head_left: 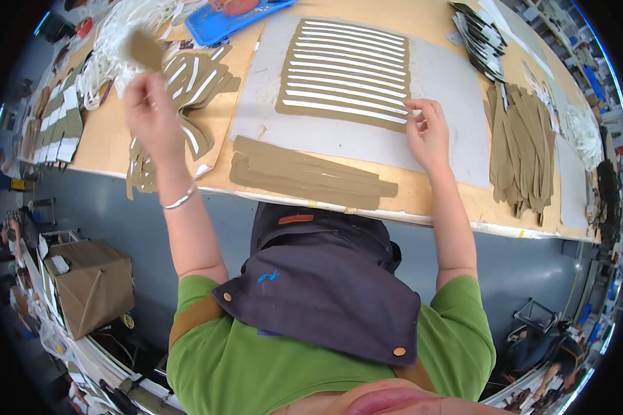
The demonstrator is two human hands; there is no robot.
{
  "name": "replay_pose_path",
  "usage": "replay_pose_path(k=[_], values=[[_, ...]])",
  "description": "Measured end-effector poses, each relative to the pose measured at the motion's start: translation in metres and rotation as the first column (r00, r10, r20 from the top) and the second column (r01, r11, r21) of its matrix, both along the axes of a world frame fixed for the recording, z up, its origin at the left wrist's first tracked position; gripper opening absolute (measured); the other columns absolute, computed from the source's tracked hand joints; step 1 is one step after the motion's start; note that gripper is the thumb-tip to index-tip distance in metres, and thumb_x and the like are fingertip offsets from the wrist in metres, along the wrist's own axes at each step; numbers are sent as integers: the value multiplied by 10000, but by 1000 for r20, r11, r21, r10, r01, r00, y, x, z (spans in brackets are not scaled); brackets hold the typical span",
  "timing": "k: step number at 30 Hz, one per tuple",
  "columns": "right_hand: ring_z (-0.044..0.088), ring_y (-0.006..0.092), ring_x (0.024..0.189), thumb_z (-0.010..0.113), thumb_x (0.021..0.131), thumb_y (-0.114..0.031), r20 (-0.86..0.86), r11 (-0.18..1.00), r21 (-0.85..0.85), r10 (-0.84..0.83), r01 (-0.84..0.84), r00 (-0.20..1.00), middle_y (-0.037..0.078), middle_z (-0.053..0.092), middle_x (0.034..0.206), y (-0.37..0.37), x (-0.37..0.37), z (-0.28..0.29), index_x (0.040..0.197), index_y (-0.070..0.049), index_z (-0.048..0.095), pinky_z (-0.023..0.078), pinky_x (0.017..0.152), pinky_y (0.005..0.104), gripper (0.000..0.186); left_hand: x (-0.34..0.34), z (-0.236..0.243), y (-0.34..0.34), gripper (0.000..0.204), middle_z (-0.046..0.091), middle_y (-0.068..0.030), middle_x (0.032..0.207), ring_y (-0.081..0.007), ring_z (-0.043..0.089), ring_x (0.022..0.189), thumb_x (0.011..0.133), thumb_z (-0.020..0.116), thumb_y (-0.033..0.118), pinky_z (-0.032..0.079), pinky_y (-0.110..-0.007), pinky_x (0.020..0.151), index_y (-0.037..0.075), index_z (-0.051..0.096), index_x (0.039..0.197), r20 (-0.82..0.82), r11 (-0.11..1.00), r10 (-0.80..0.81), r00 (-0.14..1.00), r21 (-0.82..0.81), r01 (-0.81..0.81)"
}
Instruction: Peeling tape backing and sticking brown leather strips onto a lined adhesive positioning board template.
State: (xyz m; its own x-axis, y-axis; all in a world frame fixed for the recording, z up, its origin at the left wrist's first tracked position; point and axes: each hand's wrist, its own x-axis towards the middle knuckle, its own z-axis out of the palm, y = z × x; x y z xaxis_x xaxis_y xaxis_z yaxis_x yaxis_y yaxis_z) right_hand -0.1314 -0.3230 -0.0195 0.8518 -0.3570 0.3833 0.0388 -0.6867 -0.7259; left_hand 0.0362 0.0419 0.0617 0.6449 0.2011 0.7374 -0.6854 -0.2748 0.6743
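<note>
My left hand (pixel 149 111) is raised over the left side of the worktable with closed fingers on a small brown fabric piece (pixel 144 48), blurred by motion. My right hand (pixel 426 131), fingers bent and apart, touches the lower right corner of a brown panel with several parallel white strips (pixel 342 69). That panel lies on a grey board (pixel 450 124). A stack of long brown strips (pixel 311 173) lies along the front edge below it. Left of the board is a heap of brown pieces with white strips (pixel 197 79).
Brown strips (pixel 519 145) and dark bundled pieces (pixel 477 45) lie at right. White cord (pixel 104 48), a blue tray (pixel 221 24) and green-white pieces (pixel 59 117) are at back left. A brown fabric-covered box (pixel 90 283) stands below left. People work at both far sides.
</note>
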Motion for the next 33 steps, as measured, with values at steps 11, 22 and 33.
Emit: replay_pose_path(k=[11, 22, 33], values=[[583, 60, 676, 678, 889, -93, -321, 881, 467, 243, -71, 915, 45, 687, 948, 28, -12, 17, 1163, -41, 617, 491, 578, 214, 285, -82, -73, -92, 251, 617, -26, 1067, -251, 585, 987, 829, 718, 181, 442, -382, 839, 146, 655, 1070, -229, 501, -377, 898, 765, 405], [637, 233, 839, 726, 837, -208, -239, 957, -103, 239, -270, 941, 85, 656, 986, 38, 4, 41, 1036, -89, 696, 519, 748, 334, 233, -26, -85, -64, 231, 634, -83, 987, -302, 594, 951, 820, 721, 164, 488, -397, 830, 81, 673, 1031, -434, 463, -335, 836, 697, 547], [649, 296, 820, 762, 805, -308, -531, 851, -139, 368, -507, 763, 118, 672, 861, 106, 77, 23, 925, -46, 698, 509, 728, 410, 295, -14, -86, -63, 185, 604, -94, 865, -269, 579, 856, 811, 737, 157, 480, -362, 752, 40, 690, 946, -573, 456, -422, 703, 536, 710]])
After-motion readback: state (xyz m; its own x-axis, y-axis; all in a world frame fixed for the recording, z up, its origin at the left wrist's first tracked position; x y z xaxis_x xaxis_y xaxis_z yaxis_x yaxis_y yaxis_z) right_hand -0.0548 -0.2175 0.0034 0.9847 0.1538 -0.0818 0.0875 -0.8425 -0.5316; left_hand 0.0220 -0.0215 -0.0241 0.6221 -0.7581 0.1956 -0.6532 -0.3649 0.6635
